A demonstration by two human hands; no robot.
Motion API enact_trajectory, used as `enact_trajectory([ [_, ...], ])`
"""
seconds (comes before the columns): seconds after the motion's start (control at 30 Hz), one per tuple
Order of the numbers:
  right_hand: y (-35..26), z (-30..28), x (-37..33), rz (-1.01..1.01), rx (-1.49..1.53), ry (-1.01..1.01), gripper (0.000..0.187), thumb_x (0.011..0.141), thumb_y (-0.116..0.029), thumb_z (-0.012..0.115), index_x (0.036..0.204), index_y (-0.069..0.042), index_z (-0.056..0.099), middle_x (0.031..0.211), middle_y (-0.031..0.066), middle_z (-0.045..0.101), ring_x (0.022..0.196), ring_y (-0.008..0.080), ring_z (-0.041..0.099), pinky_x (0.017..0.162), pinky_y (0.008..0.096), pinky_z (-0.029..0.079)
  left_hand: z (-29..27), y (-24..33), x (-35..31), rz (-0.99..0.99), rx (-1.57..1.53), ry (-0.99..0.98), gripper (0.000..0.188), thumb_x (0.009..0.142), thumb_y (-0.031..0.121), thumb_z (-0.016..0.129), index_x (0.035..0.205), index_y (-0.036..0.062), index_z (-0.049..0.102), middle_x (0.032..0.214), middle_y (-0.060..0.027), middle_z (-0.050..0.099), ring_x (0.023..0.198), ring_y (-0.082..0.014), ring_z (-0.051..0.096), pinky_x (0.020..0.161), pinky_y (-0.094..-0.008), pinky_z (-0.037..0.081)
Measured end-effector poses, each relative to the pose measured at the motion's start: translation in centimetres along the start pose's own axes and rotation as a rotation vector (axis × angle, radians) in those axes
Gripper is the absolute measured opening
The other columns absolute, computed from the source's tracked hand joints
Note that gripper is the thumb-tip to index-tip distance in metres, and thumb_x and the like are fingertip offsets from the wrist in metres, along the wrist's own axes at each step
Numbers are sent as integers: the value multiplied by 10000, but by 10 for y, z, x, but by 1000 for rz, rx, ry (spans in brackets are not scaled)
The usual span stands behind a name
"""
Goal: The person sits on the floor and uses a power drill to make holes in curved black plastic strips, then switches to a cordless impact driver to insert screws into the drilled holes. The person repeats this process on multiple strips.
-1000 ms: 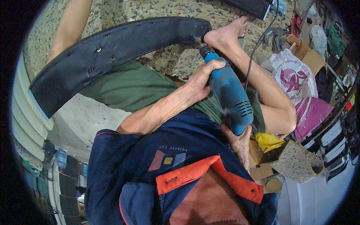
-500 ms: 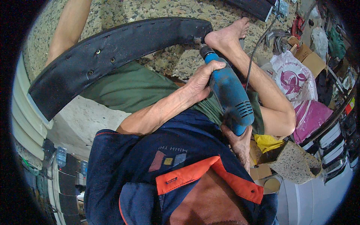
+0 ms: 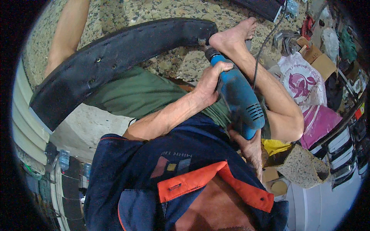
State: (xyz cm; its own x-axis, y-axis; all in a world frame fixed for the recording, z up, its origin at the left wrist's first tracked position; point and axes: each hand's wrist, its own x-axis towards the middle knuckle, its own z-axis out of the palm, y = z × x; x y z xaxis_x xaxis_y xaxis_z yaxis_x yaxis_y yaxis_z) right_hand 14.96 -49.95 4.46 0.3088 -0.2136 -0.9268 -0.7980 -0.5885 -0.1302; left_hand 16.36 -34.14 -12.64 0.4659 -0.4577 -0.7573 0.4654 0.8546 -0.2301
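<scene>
A blue power drill (image 3: 242, 98), dusty on its body, is gripped in both hands. My left hand (image 3: 210, 82) wraps round its front part behind the black chuck, thumb on top. My right hand (image 3: 248, 145) closes on its rear end; most of those fingers are hidden beneath. The drill points up at the right end of a long curved black panel (image 3: 135, 44), close to a small worn, dusty spot (image 3: 202, 41) on it. Whether the bit touches the panel I cannot tell. The panel lies across my legs and has several small holes in its left half.
My bare foot (image 3: 235, 36) rests beside the panel's right end on the speckled stone floor (image 3: 169, 9). A black cord (image 3: 262, 50) runs up from the drill. At right lie a white printed bag (image 3: 300, 79), a pink bag (image 3: 320, 125), cardboard (image 3: 318, 61) and a speckled block (image 3: 302, 165).
The drill and both hands have shifted slightly to the right and down. The panel has barely moved.
</scene>
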Motion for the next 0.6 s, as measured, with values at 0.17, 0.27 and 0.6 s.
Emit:
enact_trajectory([
  [0.17,6,0,0,41,-10,27,751,728,-236,902,1309,46,517,1175,168,677,1059,261,659,949,412,516,4,2,-3,12,-49,39,381,867,337,699,1077,34,603,947,-77,680,835,-196,679,803,-381,571],
  [0.27,11,0,2,58,-33,19,789,730,-267,905,1327,47,496,1198,175,664,1084,271,648,968,418,506,5,3,-2,-19,-14,47,376,867,362,701,1088,71,609,955,-59,673,867,-189,661,833,-385,549],
  [0.6,11,-1,6,69,16,-11,813,719,-264,914,1348,27,488,1243,174,648,1131,278,633,998,413,493,-3,-5,6,26,51,63,368,879,395,690,1085,99,614,969,-42,670,884,-175,652,851,-375,535],
])
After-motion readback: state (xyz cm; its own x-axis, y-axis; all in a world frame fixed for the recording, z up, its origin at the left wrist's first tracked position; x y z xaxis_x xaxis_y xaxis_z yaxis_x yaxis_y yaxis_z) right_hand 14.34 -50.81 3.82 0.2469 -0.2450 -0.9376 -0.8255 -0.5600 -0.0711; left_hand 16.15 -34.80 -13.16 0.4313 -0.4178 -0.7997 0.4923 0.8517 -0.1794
